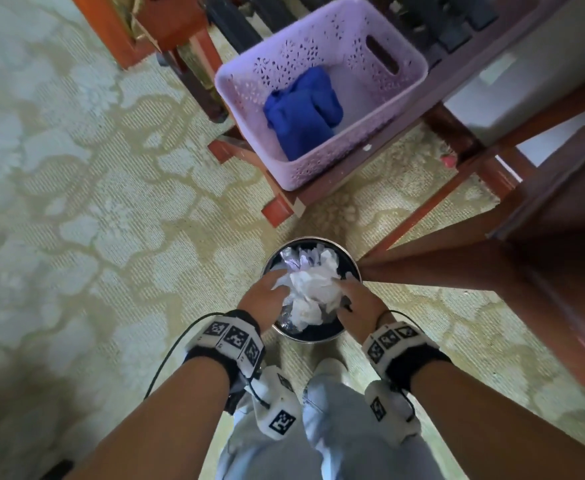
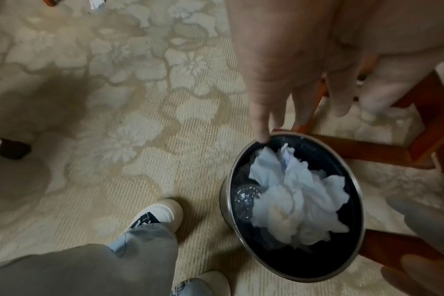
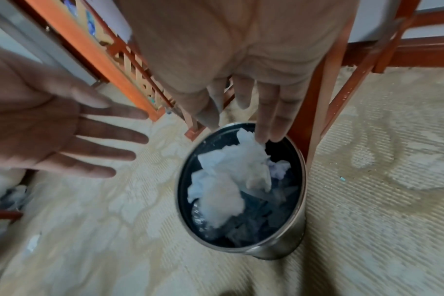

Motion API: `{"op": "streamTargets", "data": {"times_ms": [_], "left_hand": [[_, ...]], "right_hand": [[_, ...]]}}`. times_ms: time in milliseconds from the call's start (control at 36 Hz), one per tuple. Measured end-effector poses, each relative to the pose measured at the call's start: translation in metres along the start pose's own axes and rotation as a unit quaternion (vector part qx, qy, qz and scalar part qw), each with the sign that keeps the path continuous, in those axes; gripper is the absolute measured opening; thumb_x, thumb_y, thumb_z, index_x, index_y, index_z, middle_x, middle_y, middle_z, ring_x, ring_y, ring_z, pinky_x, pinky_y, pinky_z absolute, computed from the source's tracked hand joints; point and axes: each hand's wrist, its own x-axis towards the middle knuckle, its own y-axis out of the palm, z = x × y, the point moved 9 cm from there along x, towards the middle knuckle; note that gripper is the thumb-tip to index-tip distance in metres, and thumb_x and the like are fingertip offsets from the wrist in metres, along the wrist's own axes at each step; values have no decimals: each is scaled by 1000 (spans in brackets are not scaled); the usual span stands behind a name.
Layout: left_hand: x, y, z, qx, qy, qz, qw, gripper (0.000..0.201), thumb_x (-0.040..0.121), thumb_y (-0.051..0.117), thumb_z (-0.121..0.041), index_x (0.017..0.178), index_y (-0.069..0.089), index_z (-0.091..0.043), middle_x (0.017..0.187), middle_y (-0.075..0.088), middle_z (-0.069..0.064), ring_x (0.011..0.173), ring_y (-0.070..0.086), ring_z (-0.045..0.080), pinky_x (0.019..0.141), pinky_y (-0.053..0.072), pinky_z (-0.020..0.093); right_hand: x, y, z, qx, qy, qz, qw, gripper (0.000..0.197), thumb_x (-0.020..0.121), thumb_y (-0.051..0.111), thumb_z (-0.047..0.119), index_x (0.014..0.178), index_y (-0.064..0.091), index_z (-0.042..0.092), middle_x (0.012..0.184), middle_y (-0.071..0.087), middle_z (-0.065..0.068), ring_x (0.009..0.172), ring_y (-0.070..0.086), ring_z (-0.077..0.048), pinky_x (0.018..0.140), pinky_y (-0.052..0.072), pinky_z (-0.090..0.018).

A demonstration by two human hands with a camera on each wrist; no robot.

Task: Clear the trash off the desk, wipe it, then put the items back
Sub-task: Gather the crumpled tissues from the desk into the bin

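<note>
A round metal trash bin (image 1: 313, 239) with a dark liner stands on the carpet just ahead of my feet. A wad of crumpled white paper (image 1: 313, 289) sits in its mouth, over more paper and a clear plastic piece. My left hand (image 1: 267, 292) hovers at the bin's left rim with straight, spread fingers, holding nothing. My right hand (image 1: 355, 297) hovers at the right rim, also with straight fingers. In the right wrist view, the right fingertips (image 3: 266, 136) reach the top edge of the paper (image 3: 231, 176), and the left palm (image 3: 64, 130) is spread flat.
A lilac plastic basket (image 1: 318, 168) holding a blue cloth (image 1: 301, 112) stands on a red-brown wooden chair beyond the bin. A wooden desk leg (image 1: 474, 268) stands close to the right of the bin. Patterned beige carpet stretches to the left. My white shoes (image 2: 162, 214) are beside the bin.
</note>
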Motion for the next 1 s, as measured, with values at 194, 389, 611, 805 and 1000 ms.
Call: {"op": "streamTargets", "data": {"times_ms": [194, 389, 611, 805, 1000], "left_hand": [[-120, -43, -77, 9, 56, -42, 997, 30, 97, 47, -19, 125, 58, -21, 122, 52, -4, 113, 48, 16, 94, 38, 29], [-255, -64, -172, -30, 144, -22, 989, 21, 98, 49, -29, 115, 60, -25, 119, 58, -4, 114, 54, 16, 94, 49, 37], [-369, -70, -227, 59, 254, 26, 965, 17, 96, 53, -24, 108, 64, -26, 108, 61, -7, 103, 58, 19, 98, 45, 47], [-432, -53, -232, 151, 323, 84, 930, 16, 97, 50, -24, 107, 62, -25, 98, 58, -13, 101, 56, 14, 96, 44, 35], [-506, 12, -274, 317, 395, 179, 844, 25, 97, 48, -25, 121, 57, -24, 123, 57, -5, 113, 52, 10, 93, 36, 23]], "right_hand": [[-92, -46, 54, 100, 24, -18, 995, 47, 91, 47, 14, 137, 45, 24, 131, 55, 1, 111, 53, -18, 91, 38, -22], [-206, -135, 124, 264, -23, -127, 956, 22, 92, 53, 19, 112, 62, 21, 105, 67, 0, 95, 64, -18, 76, 47, -29], [-338, -208, 162, 360, -49, -236, 901, 20, 95, 50, 6, 111, 62, 6, 93, 64, -4, 65, 56, -7, 50, 41, -6], [-433, -199, 153, 417, 0, -277, 866, 18, 97, 48, 12, 113, 58, 14, 108, 67, -4, 81, 62, -19, 69, 48, -29], [-523, -208, 125, 440, 40, -371, 817, 27, 96, 50, 13, 122, 55, 15, 102, 71, 0, 83, 67, -18, 73, 52, -34]]}}
